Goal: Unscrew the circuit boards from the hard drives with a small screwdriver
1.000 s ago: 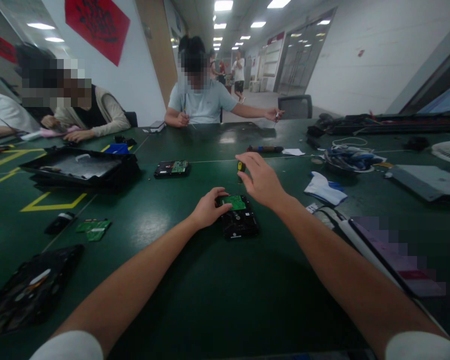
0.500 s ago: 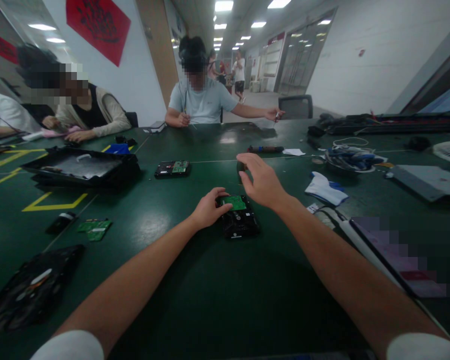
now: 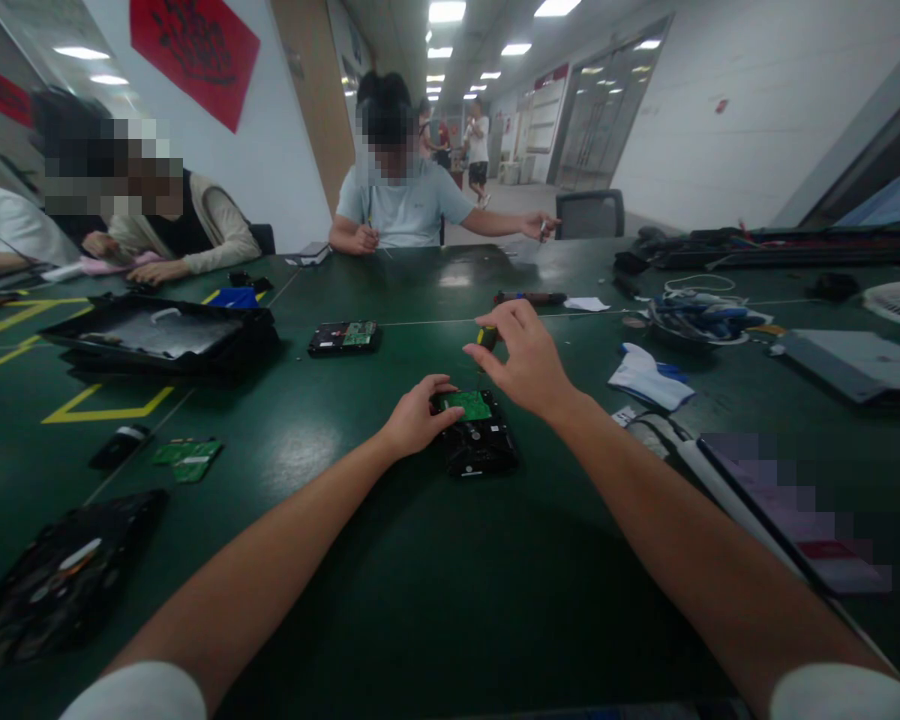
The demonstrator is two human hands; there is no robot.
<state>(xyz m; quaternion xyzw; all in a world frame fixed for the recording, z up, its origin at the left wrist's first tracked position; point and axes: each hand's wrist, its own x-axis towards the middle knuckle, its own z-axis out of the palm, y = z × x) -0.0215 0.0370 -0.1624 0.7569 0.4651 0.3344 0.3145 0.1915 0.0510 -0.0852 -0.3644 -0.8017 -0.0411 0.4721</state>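
A black hard drive (image 3: 478, 445) with a green circuit board (image 3: 469, 404) on top lies on the dark green table (image 3: 435, 600) in front of me. My left hand (image 3: 415, 418) rests against its left far corner, fingers curled onto the edge. My right hand (image 3: 519, 358) hovers just beyond the drive, fingers closed round a small screwdriver (image 3: 484, 338) with a yellow and black handle, held upright over the board.
A second hard drive (image 3: 343, 337) lies farther left, next to a black tray (image 3: 165, 335). Loose green boards (image 3: 187, 457) and black parts lie at left. A white cloth (image 3: 649, 377), cables (image 3: 694, 315) and a pen-like tool (image 3: 529, 297) sit at right. Two people sit across the table.
My right hand has closed on the screwdriver and drawn it back toward the drive. My left hand has stayed on the drive's corner.
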